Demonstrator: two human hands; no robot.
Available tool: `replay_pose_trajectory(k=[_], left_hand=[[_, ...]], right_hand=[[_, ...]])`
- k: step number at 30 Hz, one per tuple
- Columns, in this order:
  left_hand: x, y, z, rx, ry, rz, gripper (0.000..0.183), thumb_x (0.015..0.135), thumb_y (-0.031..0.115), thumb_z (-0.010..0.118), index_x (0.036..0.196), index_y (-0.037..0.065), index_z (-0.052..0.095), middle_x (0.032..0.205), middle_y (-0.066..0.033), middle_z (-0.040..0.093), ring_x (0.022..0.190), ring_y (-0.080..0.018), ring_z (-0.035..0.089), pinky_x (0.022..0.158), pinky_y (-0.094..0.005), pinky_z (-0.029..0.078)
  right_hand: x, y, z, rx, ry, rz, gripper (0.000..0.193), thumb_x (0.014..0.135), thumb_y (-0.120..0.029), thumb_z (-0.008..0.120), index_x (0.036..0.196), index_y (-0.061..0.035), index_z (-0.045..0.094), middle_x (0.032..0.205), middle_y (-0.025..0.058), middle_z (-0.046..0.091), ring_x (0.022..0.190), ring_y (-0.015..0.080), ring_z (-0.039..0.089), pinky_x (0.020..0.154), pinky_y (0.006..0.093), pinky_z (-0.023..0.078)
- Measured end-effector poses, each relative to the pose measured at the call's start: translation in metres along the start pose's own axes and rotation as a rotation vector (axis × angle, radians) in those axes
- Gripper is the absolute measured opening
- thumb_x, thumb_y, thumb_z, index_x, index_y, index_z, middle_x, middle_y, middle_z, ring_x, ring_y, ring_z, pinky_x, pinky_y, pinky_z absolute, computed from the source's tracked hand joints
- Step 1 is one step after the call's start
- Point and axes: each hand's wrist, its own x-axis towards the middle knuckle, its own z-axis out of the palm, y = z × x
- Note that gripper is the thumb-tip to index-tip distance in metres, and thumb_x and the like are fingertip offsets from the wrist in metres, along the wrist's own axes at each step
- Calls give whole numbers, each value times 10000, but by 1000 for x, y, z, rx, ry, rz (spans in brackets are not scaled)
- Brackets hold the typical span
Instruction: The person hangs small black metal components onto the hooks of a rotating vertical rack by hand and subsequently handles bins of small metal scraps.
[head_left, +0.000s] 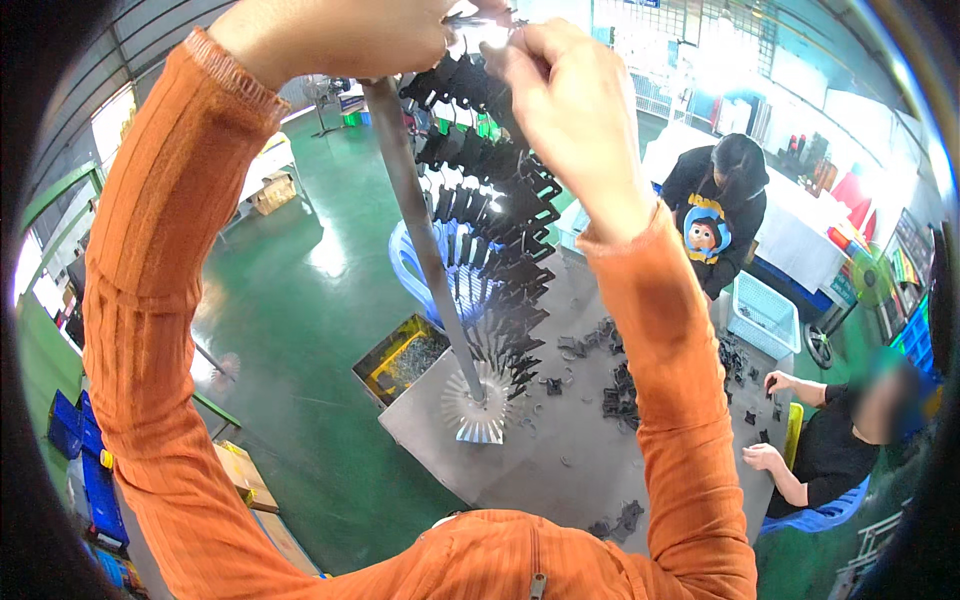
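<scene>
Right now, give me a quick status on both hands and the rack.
Left hand and right hand raised at top of rack pole, fingers on a hook. Black parts hang below. Nothing blocking.

The left hand (330, 35) is cut off by the top edge (fingertips hidden by glare).

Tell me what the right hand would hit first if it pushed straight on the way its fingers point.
The right hand points left, toward the left hand; it would probably meet those fingers at the rack's top hooks first, though depth is unclear.
</scene>
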Motion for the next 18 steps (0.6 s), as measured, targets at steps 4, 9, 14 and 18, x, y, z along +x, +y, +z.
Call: replay_pose_trajectory(k=[4,9,14,18], left_hand=[[-5,-5,10,-23,111,56,252,760,19,558,991,-25,648,824,-206,663,725,-306,649,697,-349,523],[4,32,-5,-120,44,-81,277,789,20,561,1051,-25,639,891,-207,668,732,-267,655,700,-335,529],[-1,19,10,-14,117,50,345,769,-11,556,1108,-33,614,1039,-181,653,883,-282,650,813,-338,518],[-1,-2,24,2,168,36,372,775,-31,542,1142,-10,602,1170,-161,605,1001,-286,627,886,-338,506]], right_hand=[[3,12,-18,754,-153,392,184,867,-137,605,845,31,678,747,39,672,682,107,595,664,254,463],[-6,42,-36,918,-230,466,198,845,-172,626,872,19,670,747,45,651,660,87,544,621,245,418],[-29,111,-70,1013,-117,598,201,890,-175,573,963,-9,662,855,-1,639,606,33,382,581,174,301],[-46,187,-109,522,-133,630,208,875,-256,598,860,-67,682,772,-25,618,583,36,334,555,187,254]])
